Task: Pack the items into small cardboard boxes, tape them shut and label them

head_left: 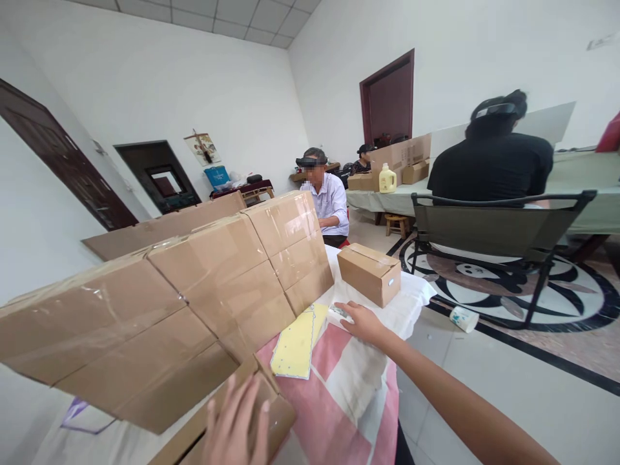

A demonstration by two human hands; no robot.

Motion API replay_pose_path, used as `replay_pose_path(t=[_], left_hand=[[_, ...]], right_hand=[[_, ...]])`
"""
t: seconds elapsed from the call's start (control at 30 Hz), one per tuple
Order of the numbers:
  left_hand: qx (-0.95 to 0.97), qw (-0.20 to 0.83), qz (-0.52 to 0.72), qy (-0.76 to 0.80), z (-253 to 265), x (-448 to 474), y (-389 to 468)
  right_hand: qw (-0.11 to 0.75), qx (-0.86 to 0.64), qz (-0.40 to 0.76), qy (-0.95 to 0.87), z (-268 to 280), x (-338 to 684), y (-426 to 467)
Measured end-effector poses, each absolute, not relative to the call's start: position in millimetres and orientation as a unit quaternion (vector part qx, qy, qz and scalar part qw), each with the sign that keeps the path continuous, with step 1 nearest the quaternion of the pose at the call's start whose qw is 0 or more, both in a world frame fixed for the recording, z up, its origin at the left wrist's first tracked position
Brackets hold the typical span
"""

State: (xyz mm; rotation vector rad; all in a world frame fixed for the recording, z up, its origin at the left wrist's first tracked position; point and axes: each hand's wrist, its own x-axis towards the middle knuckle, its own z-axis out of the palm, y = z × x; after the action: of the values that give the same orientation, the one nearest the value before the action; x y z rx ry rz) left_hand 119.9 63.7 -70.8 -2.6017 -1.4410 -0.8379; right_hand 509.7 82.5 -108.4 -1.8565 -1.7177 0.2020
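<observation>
My left hand (237, 423) lies with fingers spread on a brown cardboard box (276, 416) at the bottom of the view, slightly blurred. Across the table my right hand (361, 321) reaches out, its thumb and fingers around a small white object (334, 314) whose kind I cannot make out. Just left of that hand lies a flat yellow sheet with a wavy blue-and-white edge (294, 342), partly on a second yellow piece. A closed cardboard box (371, 272) stands beyond my right hand.
Taped cardboard boxes (217, 271) form a wall along the table's left side. A pink and white cloth (334, 413) covers the table. One person (332, 200) sits across; another, in black (494, 158), sits on a chair (489, 226) at right. A paper cup (464, 319) lies on the floor.
</observation>
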Motion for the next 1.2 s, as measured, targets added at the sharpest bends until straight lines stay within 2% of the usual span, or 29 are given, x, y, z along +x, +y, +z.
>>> replay_pose_path(t=[0.07,0.17,0.23,0.4,0.6,0.73,0.93,1.1,1.2], left_hand=[[-0.853,-0.017,-0.38,-0.358,-69,173,54],[-0.85,-0.195,-0.408,-0.27,-77,274,58],[-0.786,-0.31,-0.425,-0.325,-88,332,81],[-0.714,-0.382,-0.416,-0.414,-120,395,157],[-0.697,-0.415,-0.397,-0.428,-139,398,172],[-0.696,-0.415,-0.394,-0.435,-136,399,168],[-0.702,-0.401,-0.392,-0.439,-131,399,166],[-0.698,-0.399,-0.39,-0.449,-132,399,167],[-0.696,-0.397,-0.39,-0.454,-132,399,167]], right_hand=[[0.303,-0.7,0.071,-0.643,-112,509,82],[0.31,-0.7,0.059,-0.64,-119,508,82],[0.313,-0.7,0.049,-0.64,-123,508,83],[0.331,-0.7,0.007,-0.633,-132,510,88],[0.343,-0.723,0.032,-0.599,-144,513,95],[0.415,-0.697,0.026,-0.584,-152,514,95],[0.527,-0.6,-0.069,-0.598,-144,514,81],[0.442,-0.659,-0.039,-0.607,-136,513,77],[0.45,-0.65,-0.022,-0.611,-137,514,79]])
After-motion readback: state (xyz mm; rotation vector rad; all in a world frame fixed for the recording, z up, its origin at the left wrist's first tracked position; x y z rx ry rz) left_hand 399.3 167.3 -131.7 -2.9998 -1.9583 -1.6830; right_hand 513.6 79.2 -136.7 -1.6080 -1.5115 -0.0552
